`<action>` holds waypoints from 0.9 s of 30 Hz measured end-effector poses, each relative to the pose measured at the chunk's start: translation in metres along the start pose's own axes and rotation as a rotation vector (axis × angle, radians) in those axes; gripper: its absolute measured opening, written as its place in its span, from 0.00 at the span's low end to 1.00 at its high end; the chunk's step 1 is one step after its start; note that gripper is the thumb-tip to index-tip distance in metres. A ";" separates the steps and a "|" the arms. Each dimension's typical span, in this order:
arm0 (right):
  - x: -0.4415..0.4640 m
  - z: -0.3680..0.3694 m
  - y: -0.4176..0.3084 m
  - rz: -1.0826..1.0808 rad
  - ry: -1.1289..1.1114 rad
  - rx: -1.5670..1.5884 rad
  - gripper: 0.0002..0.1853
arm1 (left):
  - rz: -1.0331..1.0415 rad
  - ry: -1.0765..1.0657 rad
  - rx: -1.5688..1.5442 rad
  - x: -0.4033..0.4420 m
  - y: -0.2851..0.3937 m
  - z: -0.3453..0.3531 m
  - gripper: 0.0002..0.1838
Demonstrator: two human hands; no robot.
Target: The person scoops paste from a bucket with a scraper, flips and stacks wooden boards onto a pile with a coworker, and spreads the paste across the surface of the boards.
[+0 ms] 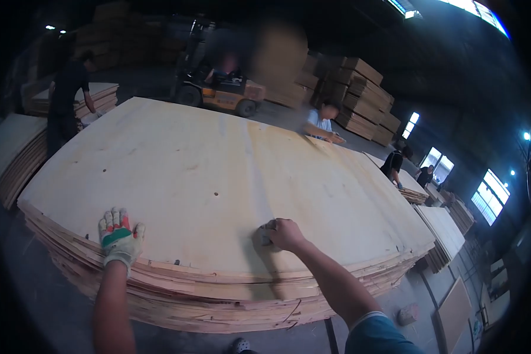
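A tall stack of wooden sheets (177, 159) fills the middle of the view, its top sheet pale with a few small dark knots. My left hand (119, 239), in a white glove with green and red patches, lies flat near the front left edge of the top sheet, fingers spread. Bare and closed, my right hand (286, 234) is round a small dark tool (267, 232) at the middle of the sheet near the front. The tool's shape is blurred, and its lower side is hidden against the wood.
A person (318, 122) leans at the stack's far edge; another (69, 97) stands at the far left. An orange forklift (221, 94) is behind. Further people and sheet stacks (439, 227) are at the right. A board (454, 312) lies low at the right.
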State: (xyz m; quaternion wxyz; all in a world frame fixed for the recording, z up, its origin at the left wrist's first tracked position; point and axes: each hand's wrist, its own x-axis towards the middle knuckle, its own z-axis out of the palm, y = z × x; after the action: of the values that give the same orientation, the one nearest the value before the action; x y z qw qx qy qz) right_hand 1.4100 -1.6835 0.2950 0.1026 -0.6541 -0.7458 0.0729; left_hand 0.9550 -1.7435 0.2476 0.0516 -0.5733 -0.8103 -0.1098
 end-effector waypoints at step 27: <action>0.129 0.036 -0.115 -0.007 -0.232 0.243 0.14 | 0.095 0.461 0.128 0.166 -0.458 0.022 0.27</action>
State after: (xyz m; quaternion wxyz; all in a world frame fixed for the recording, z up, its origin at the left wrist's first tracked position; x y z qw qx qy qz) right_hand 1.2748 -1.5701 0.2959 0.0947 -0.6214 -0.7407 0.2372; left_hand 0.4694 -1.7319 0.2067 0.2764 -0.5663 -0.7544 -0.1838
